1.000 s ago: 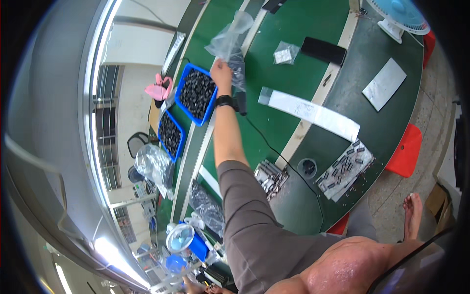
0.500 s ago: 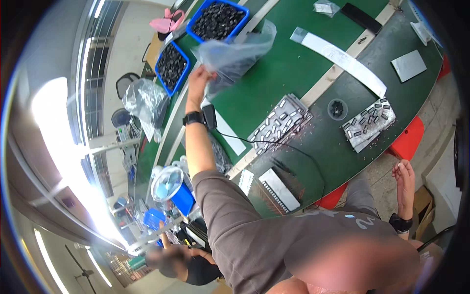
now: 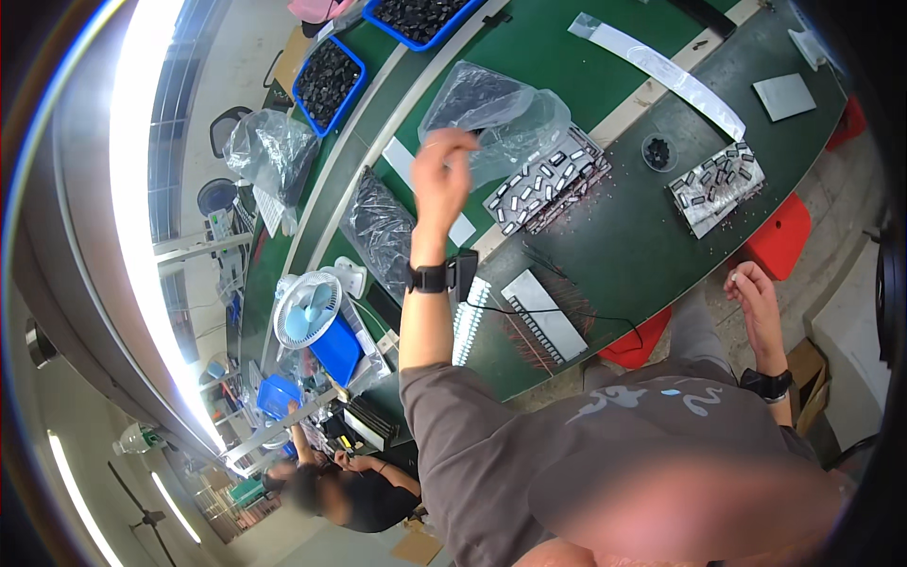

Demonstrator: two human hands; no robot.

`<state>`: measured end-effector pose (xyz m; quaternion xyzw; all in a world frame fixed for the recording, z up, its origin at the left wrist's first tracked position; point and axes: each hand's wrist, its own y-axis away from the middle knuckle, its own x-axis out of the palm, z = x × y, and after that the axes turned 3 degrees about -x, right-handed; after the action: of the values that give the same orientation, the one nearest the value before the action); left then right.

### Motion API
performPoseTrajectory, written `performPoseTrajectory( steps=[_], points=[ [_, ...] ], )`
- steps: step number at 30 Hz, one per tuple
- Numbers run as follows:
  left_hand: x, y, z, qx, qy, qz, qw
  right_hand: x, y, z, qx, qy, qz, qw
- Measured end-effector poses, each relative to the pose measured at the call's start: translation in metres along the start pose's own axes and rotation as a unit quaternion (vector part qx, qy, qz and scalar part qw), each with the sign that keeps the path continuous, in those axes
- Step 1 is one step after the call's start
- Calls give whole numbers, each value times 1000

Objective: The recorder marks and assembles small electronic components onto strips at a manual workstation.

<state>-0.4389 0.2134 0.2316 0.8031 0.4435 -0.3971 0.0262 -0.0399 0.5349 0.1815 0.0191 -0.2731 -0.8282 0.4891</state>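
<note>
L hand: L hand [image 3: 442, 184] has bent fingers, tips at edge of clear bag [image 3: 515, 118]; can't tell if they pinch it or just touch
Clear bag: big, thin, see-thru, on R side of L hand & a bit past its tips
Stack: stack [image 3: 567, 201] w/ lots of small black & white pcs on top, R of L hand, right next to clear bag
White strip: white strip [image 3: 461, 230] runs behind L hand, which hides some of it
Dark bag: dark bag [image 3: 378, 227], shiny, just L of L hand
Blue bins: near bin [image 3: 343, 104] & far bin [image 3: 393, 34], past L hand, both w/ black bits
R hand: R hand [image 3: 753, 293] well R of L hand, fingers curled in; small pale bit at tips, too tiny to name, can't tell if pinched
Pad: pad [image 3: 701, 221] w/ dark pcs, past R hand
Cup: cup [image 3: 659, 169] w/ black bits, btwn stack & pad
Stool: red stool [image 3: 779, 236], right by R hand
Fan: fan [image 3: 307, 307], well L of L hand
</note>
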Motion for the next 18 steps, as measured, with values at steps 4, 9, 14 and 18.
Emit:
performPoseTrajectory(
  steps=[4,9,14,18],
  points=[
    [40,-25,15,-144,-121,219,957,1,2,-1,10,8,25,1000],
    [69,-34,128,-112,-372,135,911,-19,2,-13,12,-19,-16,1000],
    [85,-70,105,-95,-487,143,856,-42,1,-23,15,-22,-62,998],
    [68,-73,113,138,-551,194,800,-47,-3,-26,18,-23,-64,997]
  ],
)
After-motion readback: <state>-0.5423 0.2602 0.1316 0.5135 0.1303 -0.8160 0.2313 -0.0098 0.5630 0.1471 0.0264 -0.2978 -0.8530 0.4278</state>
